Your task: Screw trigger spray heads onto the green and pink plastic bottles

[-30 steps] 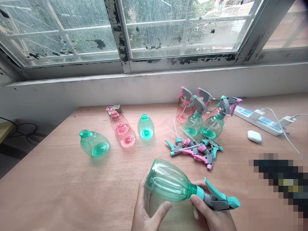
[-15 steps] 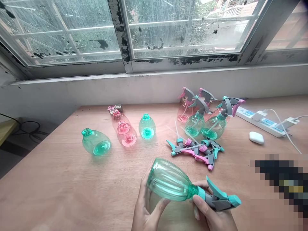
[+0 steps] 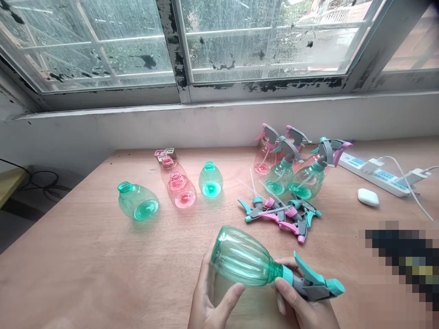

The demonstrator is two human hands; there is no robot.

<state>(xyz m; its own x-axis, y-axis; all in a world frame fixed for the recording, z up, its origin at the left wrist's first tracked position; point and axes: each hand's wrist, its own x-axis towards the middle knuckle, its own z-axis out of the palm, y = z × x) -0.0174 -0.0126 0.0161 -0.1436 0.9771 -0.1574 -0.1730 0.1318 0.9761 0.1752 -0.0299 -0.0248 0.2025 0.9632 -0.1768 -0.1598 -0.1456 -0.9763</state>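
A clear green spray bottle (image 3: 243, 258) lies sideways in the air between my hands, its nozzle end to the right. My left hand (image 3: 216, 292) is wrapped round the bottle's base, the thumb in front. With thumb and fingers, my right hand (image 3: 298, 297) grips the teal collar of the grey and teal trigger sprayer (image 3: 318, 283) on the bottle's neck. Behind the bottle, several loose trigger sprayers (image 3: 281, 214) lie in a pile. Further left are an open green bottle (image 3: 211, 180), a pink bottle (image 3: 181, 192) with another behind it, and a tilted green bottle (image 3: 137, 201).
Several spray bottles with sprayers (image 3: 291, 169) stand at the back right. Beyond them lie a white power strip (image 3: 377, 176) with plugs and a white case (image 3: 368, 197). Small pink and grey pieces (image 3: 164, 154) lie by the wall. A pixelated patch covers the right edge.
The view has shifted slightly. My left thumb has lifted a little; both hands keep the same hold on the spray bottle.
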